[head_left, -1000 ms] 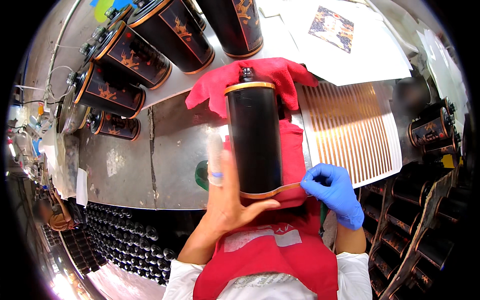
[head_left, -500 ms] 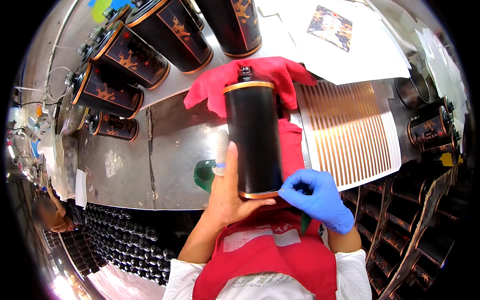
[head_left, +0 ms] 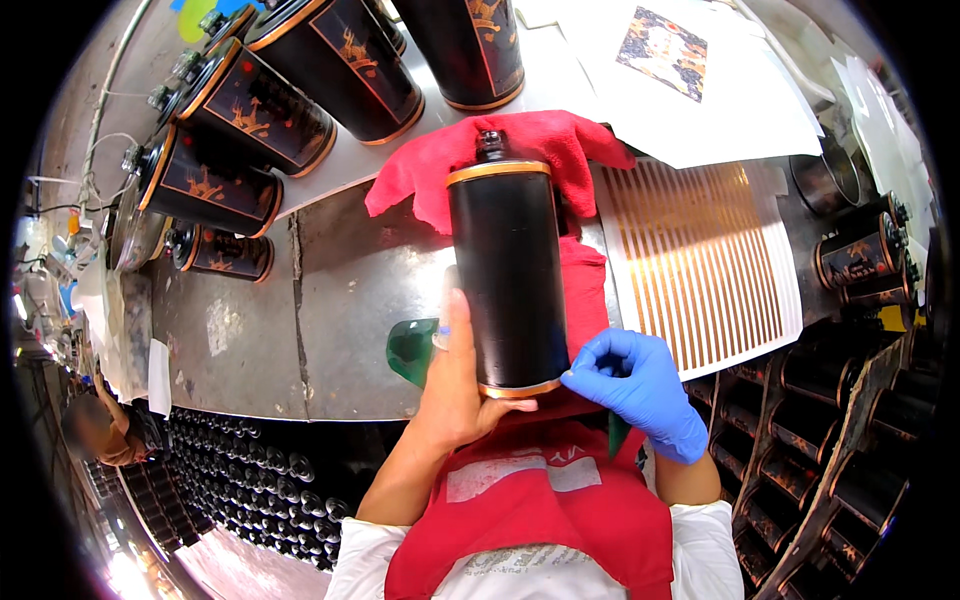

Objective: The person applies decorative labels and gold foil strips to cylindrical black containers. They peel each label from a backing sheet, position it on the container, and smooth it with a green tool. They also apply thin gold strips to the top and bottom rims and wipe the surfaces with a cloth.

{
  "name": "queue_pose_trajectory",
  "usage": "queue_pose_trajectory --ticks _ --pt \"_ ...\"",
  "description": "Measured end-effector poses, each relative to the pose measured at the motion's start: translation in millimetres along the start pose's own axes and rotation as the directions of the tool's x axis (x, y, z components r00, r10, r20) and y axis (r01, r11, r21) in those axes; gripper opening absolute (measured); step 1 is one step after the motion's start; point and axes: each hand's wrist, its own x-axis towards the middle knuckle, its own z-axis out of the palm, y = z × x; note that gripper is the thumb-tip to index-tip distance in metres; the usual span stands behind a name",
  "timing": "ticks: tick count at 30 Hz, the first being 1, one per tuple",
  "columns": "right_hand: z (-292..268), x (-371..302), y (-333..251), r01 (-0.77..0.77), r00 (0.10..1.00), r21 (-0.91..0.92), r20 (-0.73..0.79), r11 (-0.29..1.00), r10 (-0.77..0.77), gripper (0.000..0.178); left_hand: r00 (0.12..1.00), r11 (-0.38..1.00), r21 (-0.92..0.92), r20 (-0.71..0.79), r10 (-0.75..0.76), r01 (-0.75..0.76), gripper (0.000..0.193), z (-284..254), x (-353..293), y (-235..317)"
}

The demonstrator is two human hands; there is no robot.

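Note:
A matte black cylindrical bottle (head_left: 508, 275) with copper-gold bands at both ends lies on a red cloth (head_left: 588, 285), its dark neck pointing away from me. My left hand (head_left: 455, 395) grips it along the left side, thumb under the near end; some of its fingers are hidden behind the bottle. In a blue glove, my right hand (head_left: 635, 390) pinches at the right end of the near gold band (head_left: 520, 389). What lies between those fingertips is too small to tell. A pointed dark green piece (head_left: 617, 435) shows below the glove.
Decorated black bottles (head_left: 345, 70) stand at the back left. A green translucent piece (head_left: 408, 352) lies left of my left hand. To the right is a sheet of gold strips (head_left: 700, 265), with white paper (head_left: 730, 110) behind it. Racks of bottles (head_left: 800, 450) fill the lower right.
My left hand's wrapped finger has slipped mostly behind the bottle, and its thumb has shifted left. The right hand has moved slightly right, still pinching at the band.

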Motion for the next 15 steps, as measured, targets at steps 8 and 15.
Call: queue_pose_trajectory --ticks 8,15 --pt "-5 2 -1 -0.084 0.996 0.157 0.004 0.984 0.085 0.016 0.996 0.558 -0.83 -0.053 -0.076 -0.001 0.099 0 5 16" --pt "5 5 9 0.012 1.0 0.166 0.011 0.986 -0.014 0.016 0.993 0.719 -0.69 -0.007 -0.122 0.083 0.094 2 12 40"
